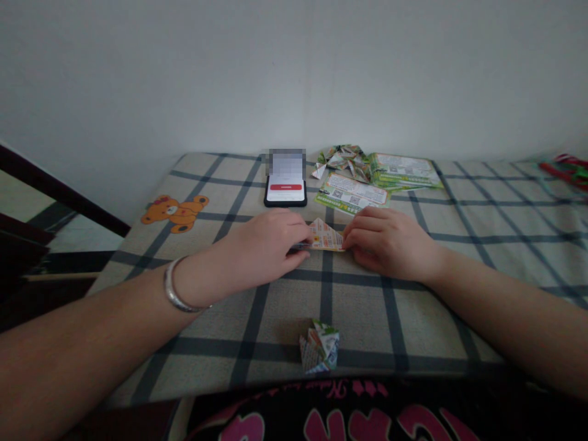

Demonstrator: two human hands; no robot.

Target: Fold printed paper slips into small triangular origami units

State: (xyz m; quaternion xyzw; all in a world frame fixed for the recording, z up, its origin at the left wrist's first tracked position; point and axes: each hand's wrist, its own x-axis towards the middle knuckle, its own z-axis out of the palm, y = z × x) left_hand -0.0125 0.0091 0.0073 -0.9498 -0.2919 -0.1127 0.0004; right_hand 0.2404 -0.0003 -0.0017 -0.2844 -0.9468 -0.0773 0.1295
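A small printed sheet of paper (pixel 325 235), folded to a triangular peak, is held between my two hands just above the checked tablecloth. My left hand (pixel 275 241), with a silver bangle on its wrist, pinches the paper's left end. At the opposite end, the curled fingers of my right hand (pixel 383 239) grip the paper. Both hands hide the paper's outer corners. Closer to me, a finished-looking folded paper piece (pixel 320 347) rests near the table's front edge.
A phone (pixel 285 184) with a lit screen lies near the wall. To its right are several folded paper pieces (pixel 344 160), a stack of printed leaflets (pixel 404 171) and a single leaflet (pixel 353 193). A bear cutout (pixel 174 212) lies flat at left. Something red and green (pixel 567 171) sits far right.
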